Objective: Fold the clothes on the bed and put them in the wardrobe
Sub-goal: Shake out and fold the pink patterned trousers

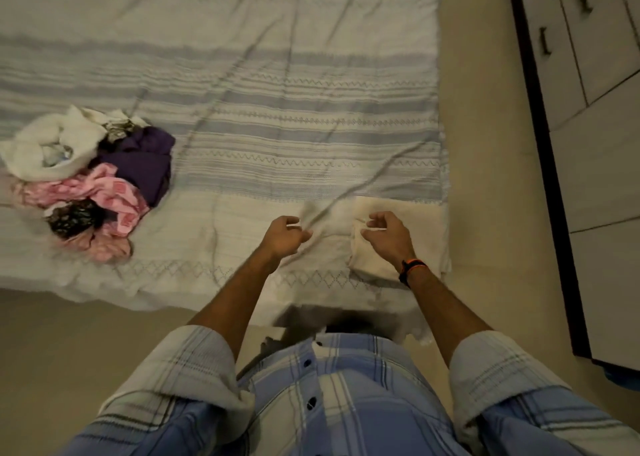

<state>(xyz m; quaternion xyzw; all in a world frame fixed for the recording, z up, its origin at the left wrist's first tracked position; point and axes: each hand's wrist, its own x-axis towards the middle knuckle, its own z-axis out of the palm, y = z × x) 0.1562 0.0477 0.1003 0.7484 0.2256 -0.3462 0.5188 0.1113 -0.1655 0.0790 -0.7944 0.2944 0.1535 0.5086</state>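
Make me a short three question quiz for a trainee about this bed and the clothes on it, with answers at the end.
1. True or false: the pile of unfolded clothes lies on the side of the bed nearer the wardrobe.
2. Which hand hovers over the folded cream cloth? A. left hand B. right hand
3. Fill in: the garment in the pile nearest the bed's middle is ____.

Key: 1 false, it lies on the far side, to the person's left. 2 B. 3 purple.
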